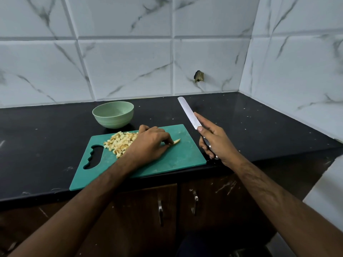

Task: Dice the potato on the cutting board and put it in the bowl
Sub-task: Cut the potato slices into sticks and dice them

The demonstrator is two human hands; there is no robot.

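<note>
One green cutting board, front edge overhanging the black counter. Heap of diced potato at its left-centre; cubes too many to count. One pale green bowl just behind the board, seemingly empty. Left hand down on the board, fingertips pinching one last uncut potato strip. Right hand wrapped around one knife, blade raised off the board's right side.

Risks: strip is small, fingertips close to any cut; overhanging board could tip under pressure.
</note>
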